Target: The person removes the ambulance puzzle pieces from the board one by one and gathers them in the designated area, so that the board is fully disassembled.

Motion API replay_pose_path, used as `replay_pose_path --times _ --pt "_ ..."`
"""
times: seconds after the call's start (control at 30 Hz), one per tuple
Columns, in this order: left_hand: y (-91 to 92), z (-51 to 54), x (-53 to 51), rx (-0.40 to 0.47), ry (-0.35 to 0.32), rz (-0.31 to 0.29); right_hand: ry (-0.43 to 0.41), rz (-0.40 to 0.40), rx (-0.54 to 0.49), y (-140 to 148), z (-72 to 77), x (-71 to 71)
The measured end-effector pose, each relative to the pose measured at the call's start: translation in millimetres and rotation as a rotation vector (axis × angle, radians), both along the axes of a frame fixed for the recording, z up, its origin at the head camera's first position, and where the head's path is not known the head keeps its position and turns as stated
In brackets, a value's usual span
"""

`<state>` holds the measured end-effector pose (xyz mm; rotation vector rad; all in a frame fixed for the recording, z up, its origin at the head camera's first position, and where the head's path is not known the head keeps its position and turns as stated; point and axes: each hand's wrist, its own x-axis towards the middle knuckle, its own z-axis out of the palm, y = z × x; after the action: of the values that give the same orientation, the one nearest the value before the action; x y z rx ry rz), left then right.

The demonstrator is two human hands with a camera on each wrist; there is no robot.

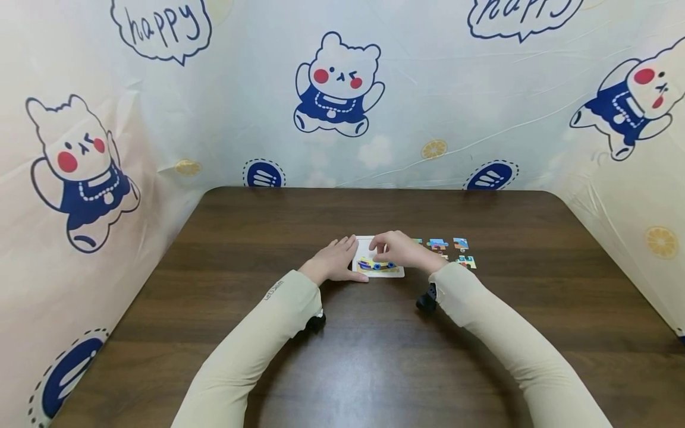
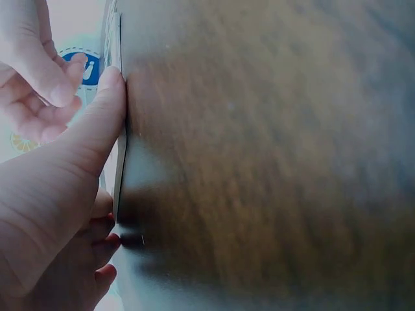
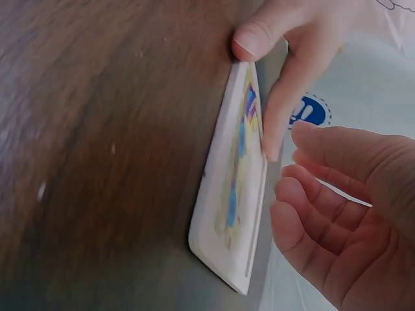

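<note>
Here, puzzle picture in white tray, left hand on its edge, right hand above, fingers apart on both.

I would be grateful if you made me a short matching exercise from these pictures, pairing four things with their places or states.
Column one
1. Left hand
2. Loose puzzle pieces
3. Puzzle board
4. Right hand

Column two
A. White around its edges
B. Held above the board, fingers bent
C. At the board's left edge, touching it
D. Lying on the table, to the right of the board

Right pairs: 1-C, 2-D, 3-A, 4-B
</note>
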<state>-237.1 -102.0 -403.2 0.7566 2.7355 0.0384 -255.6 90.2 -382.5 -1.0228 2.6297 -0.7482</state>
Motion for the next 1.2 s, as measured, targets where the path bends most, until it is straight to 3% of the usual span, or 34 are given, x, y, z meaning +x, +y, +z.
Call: replay_pose_path --times 0.3,0.67,0.93,1.2 --pt "-1.2 2.7 1.8 0.033 0.011 -0.021 -0.045 0.058 0.036 -12 -10.0 -1.7" --pt "-1.7 3.1 2.8 0.043 -0.007 -0.009 0.001 0.109 0.056 -13 -14.5 -0.9" --pt "-1.8 2.0 1.8 0.044 0.001 -0.011 0.002 0.102 0.038 -14 -15.4 -1.8" --pt "-1.0 1.7 2.4 0.044 -0.001 -0.005 -0.062 0.077 -0.017 -11 -15.7 -1.8"
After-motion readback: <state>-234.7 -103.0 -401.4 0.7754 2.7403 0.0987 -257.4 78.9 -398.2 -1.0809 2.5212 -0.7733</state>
